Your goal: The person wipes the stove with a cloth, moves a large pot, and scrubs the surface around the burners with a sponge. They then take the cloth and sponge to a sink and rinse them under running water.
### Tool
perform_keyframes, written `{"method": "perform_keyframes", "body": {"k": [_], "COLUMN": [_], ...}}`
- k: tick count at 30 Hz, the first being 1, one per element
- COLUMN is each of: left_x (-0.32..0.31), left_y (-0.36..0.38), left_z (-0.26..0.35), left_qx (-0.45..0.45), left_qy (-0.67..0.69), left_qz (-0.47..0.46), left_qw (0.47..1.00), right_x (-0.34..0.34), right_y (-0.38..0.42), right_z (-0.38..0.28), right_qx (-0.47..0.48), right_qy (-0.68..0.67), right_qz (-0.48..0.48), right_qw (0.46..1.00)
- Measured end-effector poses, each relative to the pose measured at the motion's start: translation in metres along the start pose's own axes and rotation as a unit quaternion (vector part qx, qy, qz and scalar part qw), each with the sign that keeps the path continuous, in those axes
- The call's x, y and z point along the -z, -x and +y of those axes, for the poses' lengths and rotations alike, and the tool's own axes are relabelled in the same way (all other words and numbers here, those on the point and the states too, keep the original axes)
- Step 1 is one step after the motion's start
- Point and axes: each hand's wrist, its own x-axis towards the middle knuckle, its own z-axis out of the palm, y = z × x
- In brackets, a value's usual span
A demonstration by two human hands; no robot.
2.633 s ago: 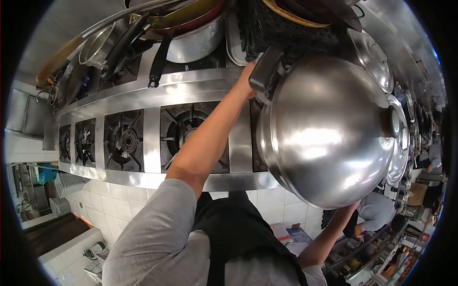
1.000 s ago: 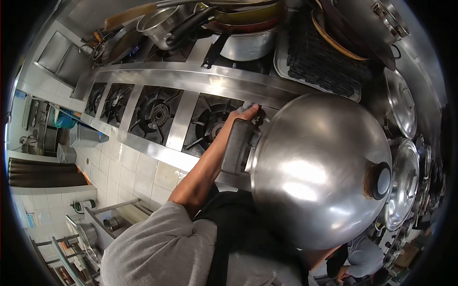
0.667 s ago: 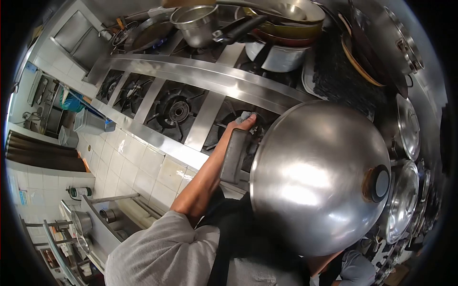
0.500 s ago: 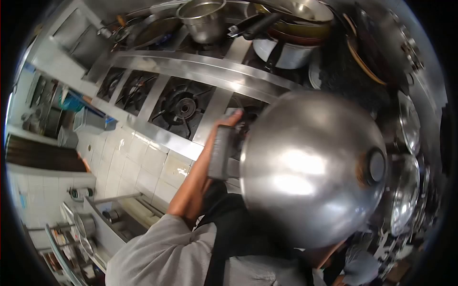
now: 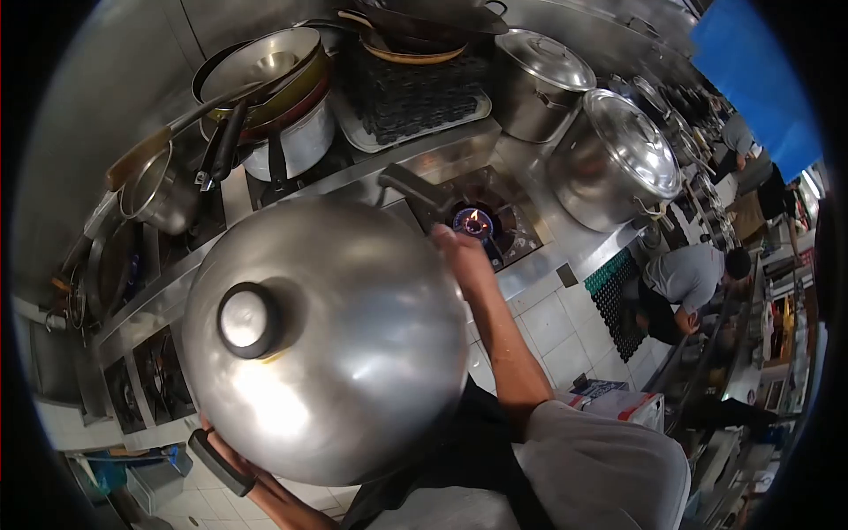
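Note:
A large pan with a domed steel lid [image 5: 353, 291] fills the centre-left, its round black-rimmed knob [image 5: 249, 320] facing me. My left hand [image 5: 228, 452] is at the lower left behind the dark side handle [image 5: 219, 463], holding the covered pan; most of its fingers are hidden. On the other side, my right hand [image 5: 461, 252] is closed at the pan's edge, just below the second handle [image 5: 413, 185], with its fingertips partly hidden. Beyond it burns a lit gas burner [image 5: 473, 223].
Stacked pans [image 5: 265, 84] stand at the back left beside a small pot [image 5: 163, 190]. A tray [image 5: 481, 108] holds dark, grid-like pieces. Two lidded stockpots [image 5: 539, 84] [image 5: 601, 172] stand right of the burner. A person [image 5: 685, 278] bends at the right.
The view has swung right along the stove. The covered pan now lies left of centre, its knob towards the left. The lit burner and my right hand have come into view.

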Motion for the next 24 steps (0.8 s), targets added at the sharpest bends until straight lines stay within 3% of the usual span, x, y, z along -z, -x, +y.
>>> {"method": "perform_keyframes", "body": {"k": [2, 4, 5, 7, 8, 11, 13, 15, 24], "left_x": [0.004, 0.129, 0.136, 0.145, 0.148, 0.136, 0.108, 0.148, 0.153], "left_y": [0.014, -0.056, -0.054, -0.046, -0.043, -0.029, -0.026, -0.055, -0.102], "left_z": [0.017, -0.081, -0.081, -0.077, -0.073, -0.043, -0.014, -0.033, -0.011], "left_qx": [0.024, -0.041, -0.056, -0.085, -0.073, -0.063, -0.087, -0.040, -0.049], "left_qy": [0.064, 0.081, 0.094, 0.115, 0.102, 0.108, 0.160, 0.031, 0.088], "left_qz": [0.085, 0.017, 0.058, 0.139, 0.130, 0.154, 0.223, 0.146, 0.183], "left_qw": [0.994, 0.996, 0.992, 0.980, 0.984, 0.980, 0.958, 0.988, 0.978], "right_x": [-0.029, -0.050, -0.063, -0.103, -0.119, -0.159, -0.182, -0.205, -0.304], "right_y": [0.018, 0.033, 0.038, 0.021, 0.015, 0.019, 0.027, 0.033, 0.028], "right_z": [-0.004, -0.015, -0.018, 0.016, 0.029, 0.024, 0.018, 0.005, -0.007], "right_qx": [0.000, -0.032, -0.046, 0.010, 0.037, 0.014, 0.005, 0.005, 0.021], "right_qy": [-0.016, 0.033, 0.058, -0.008, -0.040, -0.068, -0.070, -0.061, -0.080], "right_qz": [-0.031, -0.063, -0.082, -0.091, -0.094, -0.133, -0.151, -0.178, -0.181], "right_qw": [0.999, 0.997, 0.994, 0.996, 0.994, 0.989, 0.986, 0.982, 0.980]}}
